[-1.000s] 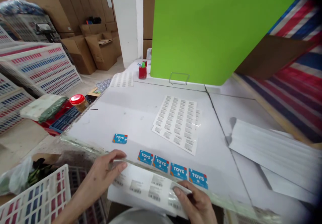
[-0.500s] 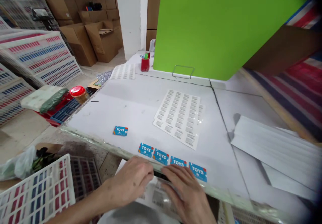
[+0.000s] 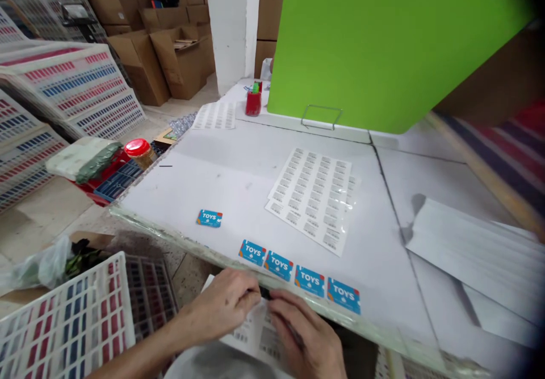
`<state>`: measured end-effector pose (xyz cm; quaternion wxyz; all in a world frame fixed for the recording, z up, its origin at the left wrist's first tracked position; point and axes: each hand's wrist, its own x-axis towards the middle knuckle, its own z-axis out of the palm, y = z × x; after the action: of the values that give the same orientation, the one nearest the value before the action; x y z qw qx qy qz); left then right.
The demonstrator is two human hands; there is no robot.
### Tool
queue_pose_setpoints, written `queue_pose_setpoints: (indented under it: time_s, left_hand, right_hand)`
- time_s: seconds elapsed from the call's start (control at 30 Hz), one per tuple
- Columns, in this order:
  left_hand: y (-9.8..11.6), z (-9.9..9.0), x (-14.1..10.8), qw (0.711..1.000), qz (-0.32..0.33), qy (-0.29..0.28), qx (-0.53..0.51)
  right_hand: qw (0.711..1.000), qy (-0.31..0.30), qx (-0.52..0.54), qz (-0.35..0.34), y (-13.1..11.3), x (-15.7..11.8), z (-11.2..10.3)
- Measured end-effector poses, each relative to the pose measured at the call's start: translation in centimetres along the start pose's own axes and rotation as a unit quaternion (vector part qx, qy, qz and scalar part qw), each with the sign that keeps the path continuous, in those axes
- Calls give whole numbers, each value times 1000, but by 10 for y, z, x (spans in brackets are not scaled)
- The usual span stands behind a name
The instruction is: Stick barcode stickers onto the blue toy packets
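Just below the table's front edge, a white sheet of barcode labels [image 3: 251, 331] lies over my lap. My left hand [image 3: 227, 305] is closed in a pinch on its upper edge. Beside it, my right hand [image 3: 304, 333] grips the same sheet with bent fingers, the thumb partly hidden. The fingertips of both hands are close together. Along the table edge, several blue TOYS cards lie in a row, among them a card [image 3: 309, 280] right above my right hand. One more TOYS card [image 3: 209, 218] sits apart to the left.
More label sheets [image 3: 313, 197] overlap on the white table [image 3: 204, 180]. White envelopes [image 3: 472, 260] lie at the right. A green board [image 3: 383, 44] stands at the back near a red pen holder [image 3: 253, 103]. A plastic crate [image 3: 72, 316] is at the lower left.
The view has shifted slightly. My right hand has moved down and left, closer to my left hand, uncovering the TOYS cards behind it. The sheet's edge is now raised between the fingers.
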<state>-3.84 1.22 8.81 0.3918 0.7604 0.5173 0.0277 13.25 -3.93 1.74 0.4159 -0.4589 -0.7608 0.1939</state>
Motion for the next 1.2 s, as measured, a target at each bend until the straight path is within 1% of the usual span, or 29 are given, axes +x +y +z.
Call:
queue_pose_setpoints:
  time_s: [0.07,0.17,0.27,0.37,0.43,0.5,0.57,0.63,0.67,0.73,0.8,0.9,1.0,1.2]
  left_hand:
    - [-4,2,-1,1000,-9,8,-9]
    - [-12,4,-2,999,-17,1,-35]
    - [-21,7,0,998,-14,-14,-54]
    - [-31,10,2,998,-16,-11,-55]
    - [-38,12,2,999,-17,-3,-47]
    - [-45,14,1,999,-16,14,-30]
    - [-52,18,0,999,-6,35,-8]
    - [-57,22,0,998,19,52,14]
    - [-58,24,0,997,36,58,24]
    - [-60,27,2,995,75,62,37]
    - [-62,29,3,987,119,78,69]
    - [-69,33,4,973,163,105,122]
    - [-77,38,4,971,171,101,130]
    - [-84,44,5,971,179,89,130]
  right_hand:
    - [1000,5,-23,6,3,-1,-3]
    - [998,-16,-44,-30,11,-4,-3]
    - [998,-19,-29,-56,17,-9,5]
    - [999,-26,-15,-45,12,-11,13]
    - [999,-37,4,-33,5,-7,12]
    - [999,-32,27,7,-2,2,4]
    - [996,-28,33,83,-3,17,-5]
    - [987,-35,18,155,4,36,-11]
    - [984,-46,9,170,11,45,-11]
    - [982,-85,3,171,26,63,-4]
    - [980,-123,7,157,38,77,9]
    - [978,-151,12,145,48,88,30]
    - [976,-165,13,138,50,92,41]
    - [976,-174,9,129,51,90,49]
